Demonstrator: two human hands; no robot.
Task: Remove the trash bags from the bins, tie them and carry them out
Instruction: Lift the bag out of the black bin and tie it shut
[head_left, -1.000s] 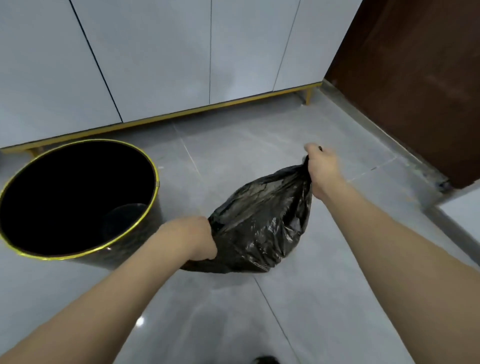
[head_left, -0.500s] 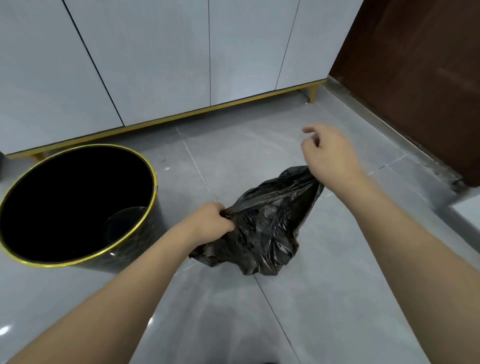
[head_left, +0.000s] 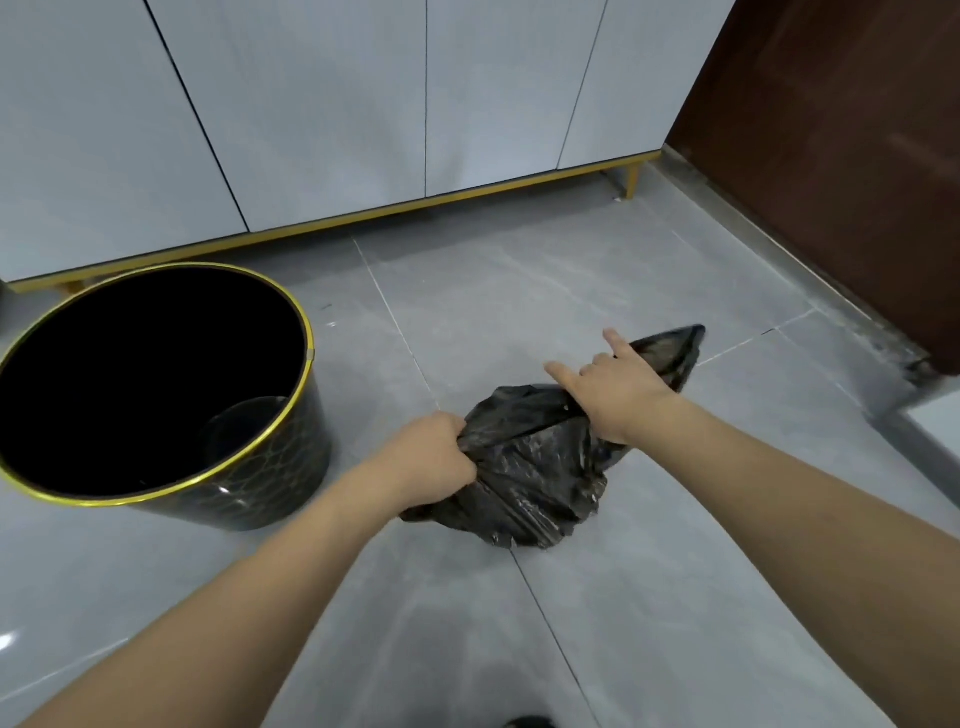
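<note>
1. The black trash bag (head_left: 530, 467) is seen lying on the grey tiled floor (head_left: 649, 597), just right of the black bin (head_left: 249, 488) with the gold rim; the bin is out of the way and no liner can be made out inside it.
2. One gathered side of the bag's mouth is bunched tightly in the left hand (head_left: 434, 460), fingers curled round the plastic.
3. The opposite side is held down by the right hand (head_left: 618, 392); its index and little fingers are stretched out, and whether the other fingers pinch the plastic cannot be told from this angle. A loose flap (head_left: 672, 351) is left sticking out beyond it.
4. For a sound knot, that flap should probably be gathered fully into the right hand first.
5. The two gathered ends are best pulled apart, then crossed close to the contents.
6. The knot should be drawn snug gently, since thin plastic is judged likely to tear.
</note>
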